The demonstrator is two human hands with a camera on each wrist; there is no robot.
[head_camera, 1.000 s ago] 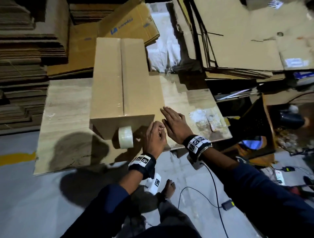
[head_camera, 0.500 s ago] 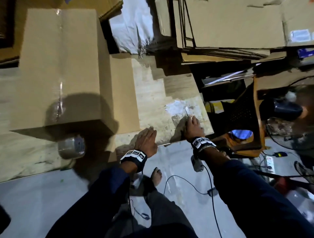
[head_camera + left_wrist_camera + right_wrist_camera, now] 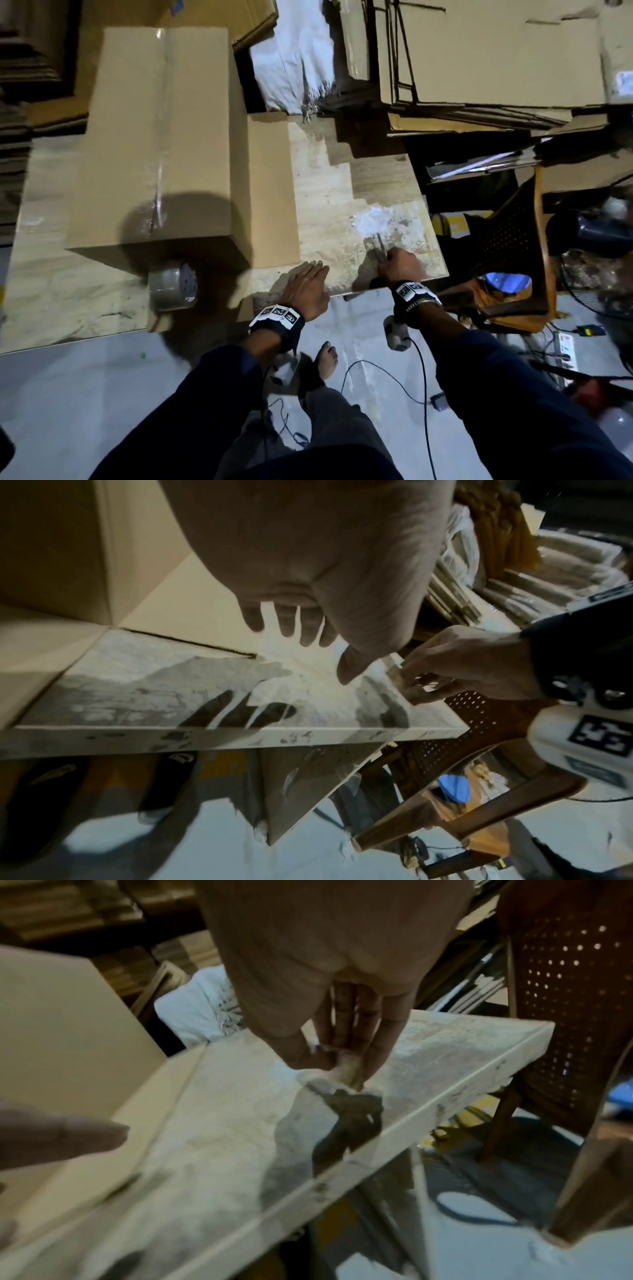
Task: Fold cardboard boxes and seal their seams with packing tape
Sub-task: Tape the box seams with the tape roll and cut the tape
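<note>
A folded cardboard box stands on the table, with clear tape along its top seam. A roll of packing tape hangs at the box's near end. My left hand lies open at the table's near edge; the left wrist view shows its fingers straight and spread over the tabletop. To the right, my right hand pinches a small thin blade-like tool on a white patch of the table. In the right wrist view, the thumb and fingers close on it.
A flat cardboard sheet lies under the box on its right side. Flattened cartons and a white sack stand behind the table. A brown perforated plastic chair stands close to the right. Cables trail across the floor.
My right hand has moved right to the white patch and pinched the thin tool. My left hand has uncurled and left the box for the table's edge. The view has swung.
</note>
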